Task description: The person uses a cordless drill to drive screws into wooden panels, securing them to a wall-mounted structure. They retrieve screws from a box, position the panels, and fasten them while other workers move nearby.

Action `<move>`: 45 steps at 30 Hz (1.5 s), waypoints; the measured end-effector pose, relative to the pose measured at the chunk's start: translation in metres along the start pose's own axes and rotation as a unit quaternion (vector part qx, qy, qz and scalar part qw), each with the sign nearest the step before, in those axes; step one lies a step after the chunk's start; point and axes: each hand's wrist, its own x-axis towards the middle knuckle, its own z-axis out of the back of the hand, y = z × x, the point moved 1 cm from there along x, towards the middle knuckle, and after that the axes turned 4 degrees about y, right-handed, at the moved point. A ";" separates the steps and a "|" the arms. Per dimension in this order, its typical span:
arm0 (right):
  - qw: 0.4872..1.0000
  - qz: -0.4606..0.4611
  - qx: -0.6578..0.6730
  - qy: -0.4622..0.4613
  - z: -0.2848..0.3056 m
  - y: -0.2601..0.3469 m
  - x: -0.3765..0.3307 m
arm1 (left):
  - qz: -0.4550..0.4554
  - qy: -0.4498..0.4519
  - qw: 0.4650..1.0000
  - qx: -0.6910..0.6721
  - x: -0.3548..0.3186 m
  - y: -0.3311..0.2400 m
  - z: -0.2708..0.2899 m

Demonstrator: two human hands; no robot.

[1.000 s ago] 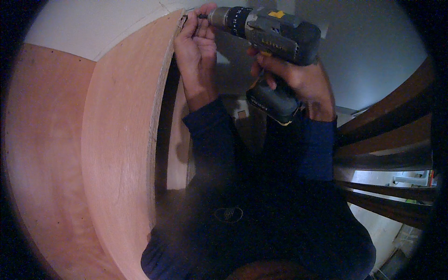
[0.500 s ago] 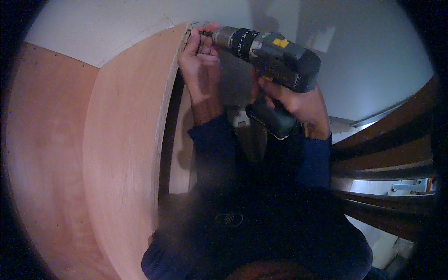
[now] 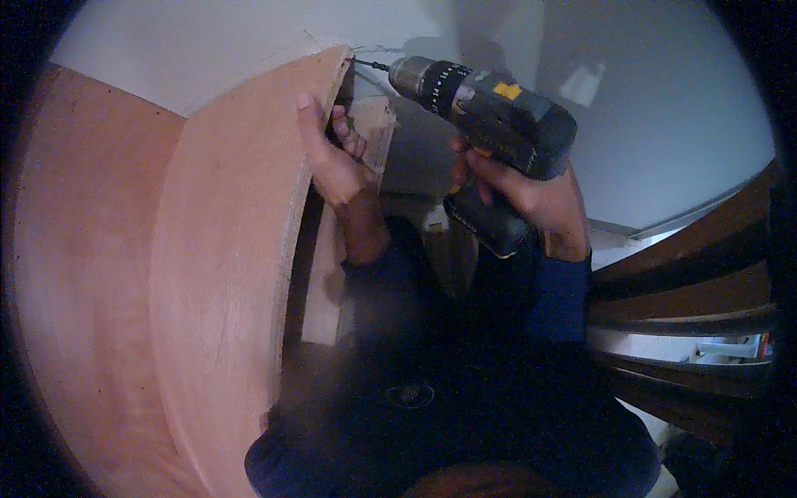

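Note:
My right hand (image 3: 531,189) is wrapped round the handle of a dark cordless drill (image 3: 523,120) with a yellow switch on top. From its chuck, a thin dark driver bit (image 3: 371,65) points left. Its tip meets the far top corner of a pale plywood panel (image 3: 228,249), at the cut edge. Whether a screw sits at that tip is too small to tell. Lower on the same edge, my left hand (image 3: 332,162) grips the panel, thumb against its face and fingers curled round behind.
Another plywood sheet (image 3: 87,266) adjoins the panel on the left. A narrow wooden strip (image 3: 324,307) runs behind the panel's edge. A pale wall (image 3: 257,29) rises at the far side. Brown slats (image 3: 689,299) stand at the right.
My left hand has left the bit's tip and moved down toward me, onto the panel's edge. The drill has shifted slightly right and nearer, and more of its bit shows.

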 end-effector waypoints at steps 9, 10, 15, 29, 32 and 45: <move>1.000 -0.022 0.013 -0.017 -0.005 0.002 -0.007 | -0.041 0.063 0.997 0.002 -0.003 -0.004 0.001; 0.999 -0.026 0.020 -0.026 -0.002 0.001 -0.006 | -0.017 0.059 0.998 0.005 -0.002 -0.002 -0.001; 0.998 -0.033 0.014 -0.041 -0.001 -0.002 -0.007 | -0.010 0.052 0.999 -0.001 0.000 0.000 -0.003; 0.965 0.104 -0.234 0.047 0.015 -0.031 -0.004 | 0.002 0.036 0.999 -0.033 -0.008 -0.001 -0.014; 0.958 0.086 -0.273 0.029 0.012 -0.029 -0.004 | 0.006 -0.002 0.999 -0.032 -0.007 -0.001 -0.014; 0.997 -0.058 -0.021 0.035 0.012 -0.016 0.006 | -0.009 0.035 0.998 -0.044 0.005 0.008 -0.008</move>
